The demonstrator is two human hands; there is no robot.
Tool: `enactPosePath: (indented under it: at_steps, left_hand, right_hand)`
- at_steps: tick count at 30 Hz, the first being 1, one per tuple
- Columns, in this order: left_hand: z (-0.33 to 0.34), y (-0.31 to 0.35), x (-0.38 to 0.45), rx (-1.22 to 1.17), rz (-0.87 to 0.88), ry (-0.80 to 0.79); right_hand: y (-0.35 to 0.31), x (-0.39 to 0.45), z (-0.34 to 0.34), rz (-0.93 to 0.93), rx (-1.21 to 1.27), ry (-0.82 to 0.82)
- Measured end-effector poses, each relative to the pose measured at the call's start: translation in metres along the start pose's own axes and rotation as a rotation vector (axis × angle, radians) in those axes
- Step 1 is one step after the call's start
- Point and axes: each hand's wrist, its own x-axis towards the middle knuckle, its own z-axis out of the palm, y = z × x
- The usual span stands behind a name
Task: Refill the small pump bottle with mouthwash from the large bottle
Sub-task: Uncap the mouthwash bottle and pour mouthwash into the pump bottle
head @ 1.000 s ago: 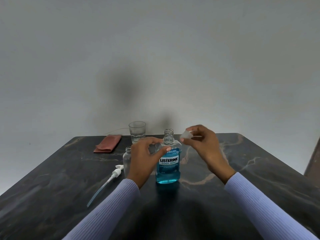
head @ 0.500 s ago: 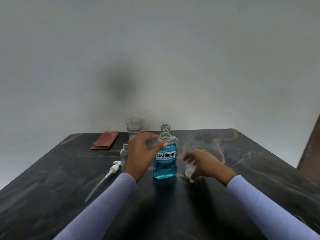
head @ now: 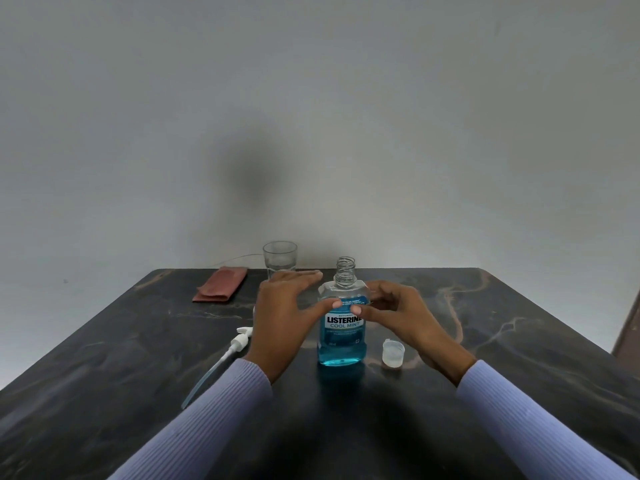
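The large mouthwash bottle [head: 342, 344] stands uncapped and upright in the middle of the dark marble table [head: 519, 341], about half full of blue liquid. Its clear cap [head: 393, 355] sits on the table just to the bottle's right. My right hand [head: 401, 317] curls round the bottle's right shoulder with the thumb on the label. On the other side, my left hand [head: 284, 317] has straight, spread fingers, and only its thumb touches the label. That hand hides the small bottle. The white pump head [head: 240, 341] with its tube lies on the table to the left.
A drinking glass [head: 280, 259] with some water stands at the table's far edge, behind my left hand. A folded reddish cloth [head: 220, 287] lies to its left. A grey wall rises behind the table.
My right hand set the cap down on the table and rose to take the bottle's right side. My left hand's fingers loosened and straightened off the bottle.
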Motion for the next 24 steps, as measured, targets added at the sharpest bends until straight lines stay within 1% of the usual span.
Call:
enactPosePath:
  at_steps: [4, 6, 11, 14, 20, 24]
  left_hand:
    - [-0.031, -0.01, -0.005, 0.047, 0.048, 0.094]
    - [-0.046, -0.02, -0.007, 0.078, 0.028, 0.12]
    - [-0.058, -0.047, -0.015, 0.107, -0.133, 0.072]
    - [-0.057, -0.057, -0.018, 0.047, -0.214, 0.024]
    - [-0.049, -0.061, -0.019, -0.074, -0.246, -0.031]
    - [-0.045, -0.061, -0.017, -0.117, -0.264, -0.012]
  right_hand:
    - [0.004, 0.004, 0.006, -0.001, 0.01, 0.009]
    - [0.006, 0.004, 0.006, 0.001, 0.045, 0.019]
    - [0.008, 0.006, 0.01, -0.021, 0.136, -0.008]
    - [0.007, 0.007, 0.015, -0.041, 0.134, -0.011]
    - [0.004, 0.008, 0.023, -0.075, 0.168, -0.025]
    - [0.0, 0.01, 0.023, -0.105, 0.137, -0.066]
